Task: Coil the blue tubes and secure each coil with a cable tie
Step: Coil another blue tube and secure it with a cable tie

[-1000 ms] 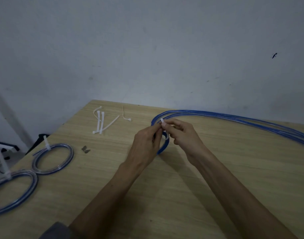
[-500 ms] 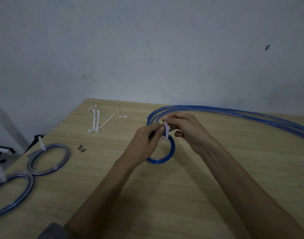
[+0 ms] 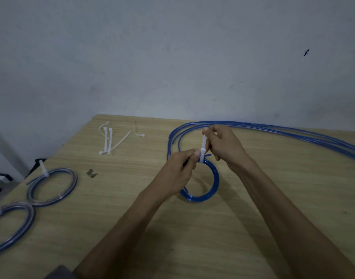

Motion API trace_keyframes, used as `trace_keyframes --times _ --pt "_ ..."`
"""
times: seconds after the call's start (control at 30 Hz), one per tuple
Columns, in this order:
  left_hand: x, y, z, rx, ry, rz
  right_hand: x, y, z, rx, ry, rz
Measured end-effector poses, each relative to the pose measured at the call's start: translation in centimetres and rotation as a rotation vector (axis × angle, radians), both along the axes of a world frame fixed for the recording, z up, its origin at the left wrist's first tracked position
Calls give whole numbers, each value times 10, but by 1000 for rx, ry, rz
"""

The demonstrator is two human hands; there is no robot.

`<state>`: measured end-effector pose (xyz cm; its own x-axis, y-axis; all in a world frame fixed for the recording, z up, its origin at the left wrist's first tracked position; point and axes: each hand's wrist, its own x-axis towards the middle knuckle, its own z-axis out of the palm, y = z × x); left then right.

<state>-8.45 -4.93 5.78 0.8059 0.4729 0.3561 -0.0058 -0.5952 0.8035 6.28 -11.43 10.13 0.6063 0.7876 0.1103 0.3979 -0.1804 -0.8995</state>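
Blue coil (image 3: 212,184) rests on the bench (image 3: 253,198) between both hands; left grip (image 3: 178,174) pinches its top, right grip (image 3: 225,146) pinches the upright cable tie (image 3: 203,149).

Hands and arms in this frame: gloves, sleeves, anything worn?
Both the left hand and the right hand are bare, with no gloves, rings or watch visible. Both forearms are uncovered. A bit of grey fabric, probably a sleeve, shows at the bottom edge by the left arm.

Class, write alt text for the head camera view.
Two hands tighten a white cable tie round a small blue tube coil on a wooden table: left hand holding the coil, right hand pulling the tie's tail.
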Motion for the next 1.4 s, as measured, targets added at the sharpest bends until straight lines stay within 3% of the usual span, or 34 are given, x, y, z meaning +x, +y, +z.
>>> trace_keyframes --times 0.23,0.37,0.53,0.8,1.0,1.2,1.4 --pt "1 13 -15 -120 54 119 -6 -4 6 26 -22 232" --pt "0 16 -15 -273 49 147 -11 -3 4 8 -324 232" --pt "1 11 -14 -246 30 137 -22 1 3 -19 -577 98" --pt "6 -8 -11 -120 -19 71 -4 -1 6 -64 -358 30" --pt "4 -12 -4 -257 -54 60 1 3 -9 19 -588 67" --pt "6 -10 -6 -380 -33 85 4 9 -15 102 -463 -18" --pt "9 -9 -15 -281 -19 90 7 12 -24 131 -445 -62"
